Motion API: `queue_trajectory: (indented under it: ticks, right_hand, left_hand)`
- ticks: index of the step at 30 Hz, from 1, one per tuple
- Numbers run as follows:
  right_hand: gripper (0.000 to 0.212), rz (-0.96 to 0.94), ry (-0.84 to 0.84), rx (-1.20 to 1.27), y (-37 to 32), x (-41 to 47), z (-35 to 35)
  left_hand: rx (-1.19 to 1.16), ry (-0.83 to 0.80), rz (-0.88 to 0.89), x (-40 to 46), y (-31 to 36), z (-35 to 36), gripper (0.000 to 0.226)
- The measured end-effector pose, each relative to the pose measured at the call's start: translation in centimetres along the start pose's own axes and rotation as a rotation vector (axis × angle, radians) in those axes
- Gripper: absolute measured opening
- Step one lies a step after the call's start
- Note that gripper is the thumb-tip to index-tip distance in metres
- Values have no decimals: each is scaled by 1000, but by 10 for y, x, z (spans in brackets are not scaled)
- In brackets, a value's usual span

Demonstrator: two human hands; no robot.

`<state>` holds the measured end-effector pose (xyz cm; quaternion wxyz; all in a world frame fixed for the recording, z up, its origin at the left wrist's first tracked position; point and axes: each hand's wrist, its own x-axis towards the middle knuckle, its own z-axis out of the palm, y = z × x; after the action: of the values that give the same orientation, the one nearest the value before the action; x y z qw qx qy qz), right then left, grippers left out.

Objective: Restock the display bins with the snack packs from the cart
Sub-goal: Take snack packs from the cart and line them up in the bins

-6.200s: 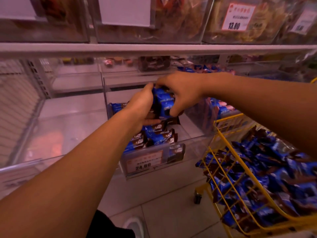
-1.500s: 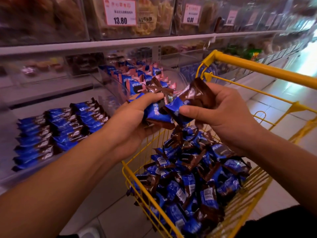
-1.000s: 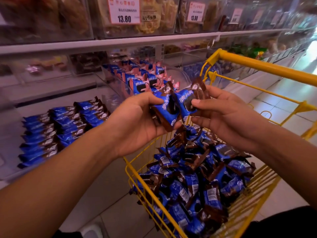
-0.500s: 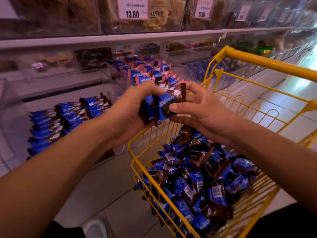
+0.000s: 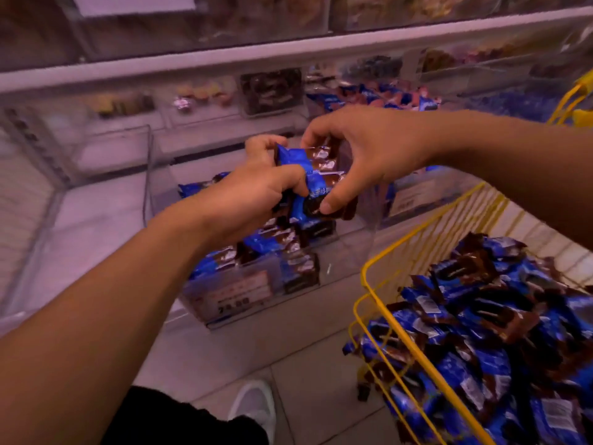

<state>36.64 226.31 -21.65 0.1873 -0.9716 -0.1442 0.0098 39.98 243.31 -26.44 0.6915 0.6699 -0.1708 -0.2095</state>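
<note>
At lower right, the yellow cart (image 5: 417, 348) brims with loose packs; its wire rim sits just beside the clear display bin (image 5: 353, 252) at frame centre. Above the bin's open right half, left hand (image 5: 253, 194) and right hand (image 5: 369, 155) each grip the snack packs (image 5: 308, 168).

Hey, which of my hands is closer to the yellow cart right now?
Right. Your right hand grips the bundle of snack packs from the side toward the yellow cart; your left hand grips the bundle on the far side.
</note>
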Motion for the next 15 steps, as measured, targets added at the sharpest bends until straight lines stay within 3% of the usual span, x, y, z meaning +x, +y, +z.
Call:
queue_trajectory:
  ticks: [5,10,15]
  right_hand:
    - [66,-37,-129,-134,-2,27,6]
    - [58,-29,-181,-321,-9,30,4]
    - [54,-66,-342,-474,-21,39,2]
  left_hand:
    - [77,-33,12,16,-13,-15,62]
    - [529,-164,44,23,-16,-30,67]
    - [723,-202,74,14,-12,-45,79]
